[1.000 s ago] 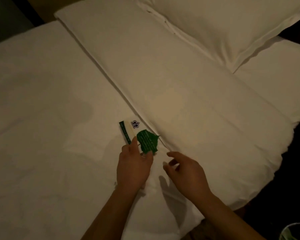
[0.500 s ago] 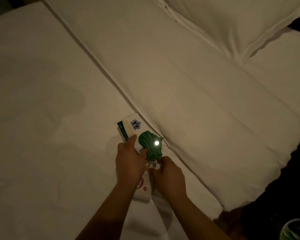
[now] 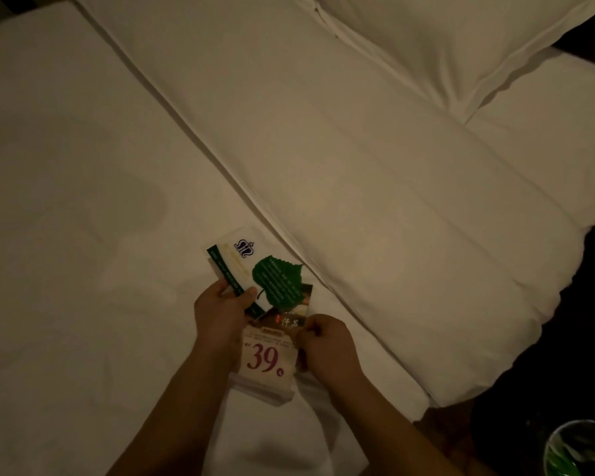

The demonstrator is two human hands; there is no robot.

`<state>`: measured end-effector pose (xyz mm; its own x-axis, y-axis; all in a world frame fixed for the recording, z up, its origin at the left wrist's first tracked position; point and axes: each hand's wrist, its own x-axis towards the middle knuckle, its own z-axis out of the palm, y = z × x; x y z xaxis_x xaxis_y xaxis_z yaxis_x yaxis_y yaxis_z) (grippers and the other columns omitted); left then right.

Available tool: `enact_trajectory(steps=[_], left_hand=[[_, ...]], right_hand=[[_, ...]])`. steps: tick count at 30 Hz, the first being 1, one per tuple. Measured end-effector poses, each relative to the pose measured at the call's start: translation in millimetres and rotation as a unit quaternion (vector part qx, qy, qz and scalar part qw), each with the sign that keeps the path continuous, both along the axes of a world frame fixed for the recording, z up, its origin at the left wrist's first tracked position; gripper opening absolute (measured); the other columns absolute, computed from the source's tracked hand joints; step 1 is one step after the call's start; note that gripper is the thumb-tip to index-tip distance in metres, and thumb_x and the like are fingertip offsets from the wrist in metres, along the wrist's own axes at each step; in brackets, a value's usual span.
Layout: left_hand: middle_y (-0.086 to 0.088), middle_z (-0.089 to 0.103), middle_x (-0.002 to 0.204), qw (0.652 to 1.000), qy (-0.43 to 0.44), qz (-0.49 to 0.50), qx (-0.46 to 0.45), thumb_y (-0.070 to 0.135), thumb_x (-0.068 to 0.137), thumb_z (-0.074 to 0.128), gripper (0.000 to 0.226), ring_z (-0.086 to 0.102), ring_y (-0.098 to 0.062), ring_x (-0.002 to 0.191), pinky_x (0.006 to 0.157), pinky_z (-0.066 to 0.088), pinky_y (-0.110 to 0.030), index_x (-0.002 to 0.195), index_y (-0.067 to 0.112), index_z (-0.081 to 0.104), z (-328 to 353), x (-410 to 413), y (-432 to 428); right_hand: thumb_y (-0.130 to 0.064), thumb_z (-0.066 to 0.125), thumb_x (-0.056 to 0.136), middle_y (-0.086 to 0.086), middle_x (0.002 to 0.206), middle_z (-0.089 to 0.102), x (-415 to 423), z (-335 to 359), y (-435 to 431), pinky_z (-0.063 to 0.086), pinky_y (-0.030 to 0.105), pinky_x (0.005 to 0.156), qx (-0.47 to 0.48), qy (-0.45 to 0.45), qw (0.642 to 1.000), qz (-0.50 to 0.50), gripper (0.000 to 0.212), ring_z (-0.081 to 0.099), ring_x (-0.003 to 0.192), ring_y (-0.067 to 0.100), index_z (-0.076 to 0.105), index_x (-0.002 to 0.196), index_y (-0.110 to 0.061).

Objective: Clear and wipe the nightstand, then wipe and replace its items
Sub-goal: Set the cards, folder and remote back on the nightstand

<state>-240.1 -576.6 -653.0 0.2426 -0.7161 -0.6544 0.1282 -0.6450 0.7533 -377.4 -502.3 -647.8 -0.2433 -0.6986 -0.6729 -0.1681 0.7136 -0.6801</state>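
Over the white bed (image 3: 83, 235), my left hand (image 3: 220, 316) grips a white card with a green stripe and a crest logo (image 3: 236, 255), thumb on its face. A green leaf-shaped card (image 3: 278, 281) lies against it. Just below, a clear acrylic sign stand (image 3: 268, 359) printed with "39" rests on the sheet. My right hand (image 3: 323, 343) pinches the stand's right edge with curled fingers. The nightstand itself is out of sight.
A long white bolster pillow (image 3: 375, 218) runs diagonally across the bed, with a second pillow (image 3: 443, 46) at the top right. Dark floor lies to the right of the bed. A glass with green inside (image 3: 581, 448) shows at the bottom right corner.
My right hand has come in from the right and taken hold of the acrylic stand's edge. The "39" sign now shows fully below the cards. The bright glint on the leaf card is gone.
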Motion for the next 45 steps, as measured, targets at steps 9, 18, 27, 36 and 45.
enact_trajectory(steps=[9, 18, 27, 36, 45], left_hand=[[-0.015, 0.073, 0.112, 0.992, 0.105, 0.05, -0.04, -0.011, 0.09, 0.061, 0.042, 0.076, -0.024, 0.088, 0.068, 0.064, -0.039, 0.127, 0.01, 0.062, 39, 26, 18], [-0.011, 0.078, 0.104, 0.986, 0.128, -0.038, -0.104, -0.009, 0.09, 0.06, 0.043, 0.076, -0.024, 0.09, 0.069, 0.063, -0.039, 0.128, 0.013, 0.062, 86, -29, 27], [-0.01, 0.078, 0.105, 0.965, 0.183, -0.163, -0.091, -0.009, 0.091, 0.058, 0.043, 0.076, -0.022, 0.088, 0.065, 0.061, -0.036, 0.124, 0.018, 0.063, 109, -143, 52], [-0.01, 0.078, 0.106, 0.945, 0.192, -0.258, -0.06, -0.008, 0.091, 0.058, 0.042, 0.076, -0.023, 0.092, 0.069, 0.062, -0.038, 0.125, 0.017, 0.063, 110, -283, 108], [-0.013, 0.077, 0.108, 0.925, 0.22, -0.307, -0.03, -0.006, 0.091, 0.057, 0.039, 0.074, -0.027, 0.1, 0.069, 0.062, -0.039, 0.124, 0.014, 0.065, 122, -415, 151]], right_hand=[[-0.012, 0.062, 0.088, 0.021, 0.075, 0.068, -34, 41, 7, 0.056, 0.056, 0.067, -0.083, 0.015, 0.996, -0.037, 0.017, 0.067, 0.073, 0.04, 0.06, 0.074, -0.002], [-0.008, 0.056, 0.095, 0.015, 0.075, 0.07, -104, 79, 46, 0.057, 0.04, 0.058, -0.13, 0.023, 0.982, -0.132, 0.014, 0.067, 0.06, 0.024, 0.064, 0.084, -0.004], [-0.011, 0.062, 0.094, 0.015, 0.071, 0.07, -200, 100, 118, 0.056, 0.029, 0.054, -0.163, 0.009, 0.933, -0.319, 0.015, 0.066, 0.06, 0.023, 0.067, 0.083, -0.003], [-0.016, 0.06, 0.096, 0.011, 0.084, 0.073, -308, 107, 197, 0.06, 0.038, 0.064, -0.166, 0.02, 0.907, -0.386, 0.013, 0.071, 0.078, 0.03, 0.07, 0.089, -0.017], [-0.017, 0.06, 0.097, 0.012, 0.084, 0.072, -419, 126, 263, 0.059, 0.028, 0.056, -0.164, 0.044, 0.895, -0.412, 0.012, 0.073, 0.072, 0.02, 0.064, 0.089, -0.009]])
